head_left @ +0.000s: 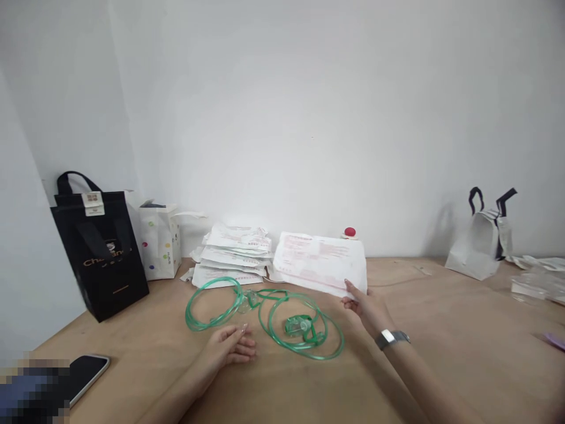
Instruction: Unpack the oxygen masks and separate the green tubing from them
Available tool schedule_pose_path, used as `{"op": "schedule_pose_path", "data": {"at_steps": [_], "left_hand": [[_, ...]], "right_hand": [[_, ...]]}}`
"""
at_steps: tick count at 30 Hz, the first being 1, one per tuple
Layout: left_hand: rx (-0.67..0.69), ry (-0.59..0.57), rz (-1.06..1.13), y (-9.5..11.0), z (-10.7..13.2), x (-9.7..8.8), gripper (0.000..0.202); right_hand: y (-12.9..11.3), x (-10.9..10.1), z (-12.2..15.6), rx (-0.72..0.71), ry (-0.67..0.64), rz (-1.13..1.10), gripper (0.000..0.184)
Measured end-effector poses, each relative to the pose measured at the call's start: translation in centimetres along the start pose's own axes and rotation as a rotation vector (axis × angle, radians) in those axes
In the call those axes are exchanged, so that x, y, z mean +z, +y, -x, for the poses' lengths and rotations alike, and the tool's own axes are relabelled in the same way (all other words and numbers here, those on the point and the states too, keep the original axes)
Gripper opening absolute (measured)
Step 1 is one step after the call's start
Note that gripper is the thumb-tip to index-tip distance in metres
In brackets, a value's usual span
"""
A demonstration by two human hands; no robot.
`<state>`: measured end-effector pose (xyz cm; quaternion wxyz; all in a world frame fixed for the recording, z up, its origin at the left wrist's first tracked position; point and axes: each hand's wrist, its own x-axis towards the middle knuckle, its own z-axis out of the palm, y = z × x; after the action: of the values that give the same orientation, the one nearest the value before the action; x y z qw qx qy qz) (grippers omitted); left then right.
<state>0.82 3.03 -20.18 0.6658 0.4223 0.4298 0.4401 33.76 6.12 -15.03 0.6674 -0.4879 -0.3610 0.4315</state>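
Table (436, 318) passable right of right hand (364, 303), up to white bag (474, 250). Tubing (189, 317) obstructs ahead of left hand (232, 345), pouch stack (233, 256) behind it. Held pouch (320, 259) blocks ahead of right hand; black bag (110, 253) blocks far left.

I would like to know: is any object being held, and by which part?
The right hand holds a white printed packet near its lower right corner, with the thumb on the printed face. The left hand holds nothing visible.

Packet (320, 262) in right hand (367, 307), tubing (192, 324), seemingly masks (300, 326)
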Motion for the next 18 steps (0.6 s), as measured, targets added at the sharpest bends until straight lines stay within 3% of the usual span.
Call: {"op": "schedule_pose_path", "data": {"at_steps": [6, 12, 18], "left_hand": [[-0.001, -0.052, -0.035, -0.6, -0.7, 0.3, 0.041], [0.021, -0.072, -0.048, -0.8, -0.9, 0.3, 0.049], [0.045, -0.067, -0.048, -0.8, -0.9, 0.4, 0.052]], "right_hand": [[0.2, 0.1, -6.3, 0.058, 0.134, 0.068, 0.015], [1.7, 3.6, -9.4, 0.190, 0.056, 0.151, 0.033], [2.3, 7.1, -10.8, 0.127, -0.007, 0.190, 0.032]]}}
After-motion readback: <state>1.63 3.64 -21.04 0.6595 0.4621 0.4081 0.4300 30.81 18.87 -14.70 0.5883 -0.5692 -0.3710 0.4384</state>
